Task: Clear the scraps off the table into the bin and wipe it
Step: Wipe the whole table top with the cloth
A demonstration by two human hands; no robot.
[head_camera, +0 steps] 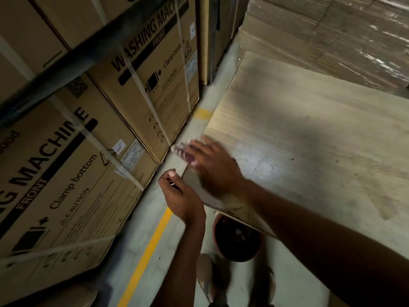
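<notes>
The pale wooden table [309, 140] fills the right half of the view. My right hand [212, 167] lies flat at the table's near left edge, pressing a blurred whitish and pink cloth [184, 151] that sticks out past the fingers. My left hand [179, 196] hovers just off that edge, cupped, fingers curled, with a small pale scrap pinched at the fingertips. Below the table edge stands a round reddish bin [238, 238] with dark contents.
Stacked washing machine cartons [77, 140] wall in the left side. A yellow floor line [148, 251] runs along the narrow concrete aisle. Plastic-wrapped cardboard stacks [332, 36] stand behind the table. My feet in sandals [212, 280] are beside the bin.
</notes>
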